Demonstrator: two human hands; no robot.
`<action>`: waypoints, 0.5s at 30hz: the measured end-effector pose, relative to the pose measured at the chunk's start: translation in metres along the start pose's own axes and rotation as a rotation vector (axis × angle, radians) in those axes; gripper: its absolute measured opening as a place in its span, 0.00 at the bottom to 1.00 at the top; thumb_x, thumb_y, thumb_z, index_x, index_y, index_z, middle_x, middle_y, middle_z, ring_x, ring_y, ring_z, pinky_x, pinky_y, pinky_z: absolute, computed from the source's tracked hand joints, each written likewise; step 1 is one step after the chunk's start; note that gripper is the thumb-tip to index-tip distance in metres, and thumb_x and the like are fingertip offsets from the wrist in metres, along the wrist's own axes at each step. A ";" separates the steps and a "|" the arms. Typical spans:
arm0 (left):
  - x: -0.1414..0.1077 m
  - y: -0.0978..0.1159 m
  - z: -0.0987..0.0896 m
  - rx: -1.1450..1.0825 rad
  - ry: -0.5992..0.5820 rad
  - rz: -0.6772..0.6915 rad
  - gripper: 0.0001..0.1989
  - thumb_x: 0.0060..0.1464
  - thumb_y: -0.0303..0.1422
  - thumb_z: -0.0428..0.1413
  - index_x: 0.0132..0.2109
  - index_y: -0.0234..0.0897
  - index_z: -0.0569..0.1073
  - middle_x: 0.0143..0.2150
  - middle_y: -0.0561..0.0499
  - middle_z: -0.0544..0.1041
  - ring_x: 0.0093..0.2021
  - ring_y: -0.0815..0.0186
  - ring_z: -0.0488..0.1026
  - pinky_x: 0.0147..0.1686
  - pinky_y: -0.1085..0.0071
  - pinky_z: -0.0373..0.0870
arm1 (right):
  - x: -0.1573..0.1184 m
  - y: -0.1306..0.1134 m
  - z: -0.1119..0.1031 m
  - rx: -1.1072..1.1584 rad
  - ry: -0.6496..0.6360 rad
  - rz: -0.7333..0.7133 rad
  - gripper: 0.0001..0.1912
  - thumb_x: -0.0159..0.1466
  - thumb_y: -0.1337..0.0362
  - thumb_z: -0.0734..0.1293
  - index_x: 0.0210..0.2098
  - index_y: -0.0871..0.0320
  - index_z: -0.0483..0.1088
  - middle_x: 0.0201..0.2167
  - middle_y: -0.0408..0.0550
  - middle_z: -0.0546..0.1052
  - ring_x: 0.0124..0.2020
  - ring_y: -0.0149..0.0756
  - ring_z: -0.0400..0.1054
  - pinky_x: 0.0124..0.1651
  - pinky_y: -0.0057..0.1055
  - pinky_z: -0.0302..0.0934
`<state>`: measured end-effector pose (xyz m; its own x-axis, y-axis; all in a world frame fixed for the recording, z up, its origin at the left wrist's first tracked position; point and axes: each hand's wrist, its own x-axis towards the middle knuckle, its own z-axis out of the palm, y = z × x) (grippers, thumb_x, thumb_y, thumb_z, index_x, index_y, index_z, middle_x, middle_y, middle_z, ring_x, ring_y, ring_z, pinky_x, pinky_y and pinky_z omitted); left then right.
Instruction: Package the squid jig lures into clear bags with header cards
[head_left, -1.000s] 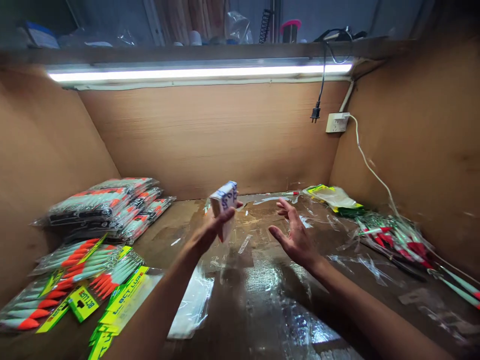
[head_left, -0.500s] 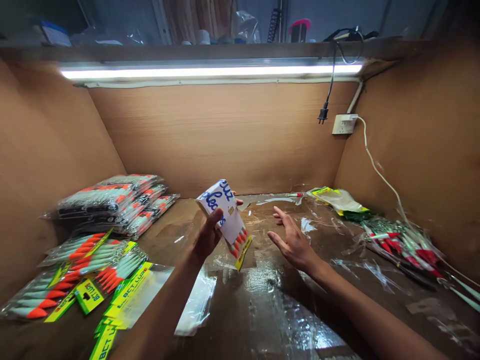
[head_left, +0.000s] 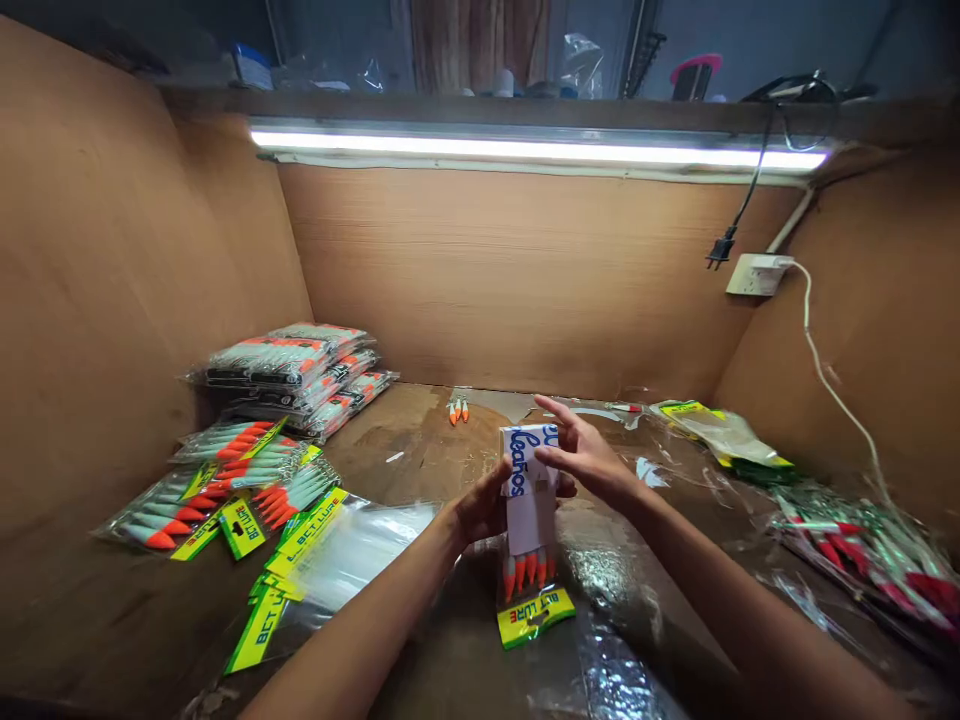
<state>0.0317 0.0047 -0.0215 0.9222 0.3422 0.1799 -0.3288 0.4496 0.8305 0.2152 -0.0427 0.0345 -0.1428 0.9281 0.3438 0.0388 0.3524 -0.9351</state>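
Note:
My left hand is closed around a clear packet of orange-tipped fishing lures, held upright over the table with its yellow BCT LURE header at the bottom. A white paper piece with blue lettering covers the upper part of the packet. Beside it, my right hand has its fingers stretched apart, and the thumb tip lies over the paper's right edge; whether it presses there I cannot tell. Three loose orange-tipped lures lie behind on the table, near the back wall.
Bulk bags of lures are stacked at the back left. Filled lure packets and flat BCT LURE bags lie in front of them. On the right are more bags and red-and-white lures. A black plug hangs above.
The packet has turned upright and moved right in my left hand. My right hand has come in to its edge. The view has shifted left, and three loose lures now show behind.

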 end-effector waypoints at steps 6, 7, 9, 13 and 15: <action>-0.004 0.004 -0.003 -0.072 -0.023 0.110 0.51 0.47 0.66 0.52 0.65 0.28 0.63 0.64 0.29 0.66 0.66 0.42 0.60 0.62 0.51 0.56 | 0.038 -0.033 0.009 0.039 0.149 -0.104 0.35 0.57 0.57 0.75 0.61 0.54 0.64 0.36 0.45 0.78 0.35 0.34 0.71 0.39 0.30 0.65; -0.004 0.004 -0.004 -0.080 -0.020 0.107 0.51 0.48 0.66 0.51 0.65 0.28 0.64 0.64 0.29 0.65 0.65 0.42 0.61 0.62 0.51 0.56 | 0.038 -0.032 0.009 0.042 0.164 -0.109 0.34 0.57 0.57 0.75 0.61 0.54 0.65 0.37 0.45 0.79 0.36 0.35 0.71 0.40 0.30 0.65; -0.004 0.004 -0.006 -0.083 -0.019 0.089 0.50 0.49 0.66 0.49 0.64 0.28 0.65 0.64 0.29 0.66 0.65 0.43 0.62 0.62 0.52 0.56 | 0.035 -0.027 0.009 0.036 0.175 -0.102 0.31 0.57 0.57 0.74 0.58 0.55 0.67 0.38 0.46 0.79 0.37 0.35 0.71 0.40 0.30 0.64; -0.003 0.001 -0.008 -0.078 -0.039 0.064 0.49 0.49 0.66 0.49 0.61 0.27 0.69 0.61 0.28 0.69 0.63 0.43 0.64 0.60 0.53 0.59 | 0.025 -0.021 0.011 -0.041 0.111 -0.041 0.24 0.57 0.57 0.74 0.52 0.56 0.73 0.37 0.47 0.79 0.34 0.35 0.71 0.36 0.29 0.63; -0.003 0.001 -0.008 -0.083 -0.041 0.076 0.49 0.48 0.66 0.49 0.60 0.26 0.70 0.60 0.28 0.70 0.62 0.42 0.65 0.59 0.52 0.60 | 0.022 -0.021 0.011 -0.063 0.121 -0.034 0.22 0.58 0.56 0.74 0.49 0.56 0.74 0.36 0.47 0.79 0.34 0.34 0.70 0.35 0.28 0.62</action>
<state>0.0271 0.0109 -0.0254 0.9009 0.3449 0.2634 -0.4123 0.4911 0.7673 0.2003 -0.0307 0.0605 -0.0250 0.9220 0.3863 0.0982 0.3868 -0.9169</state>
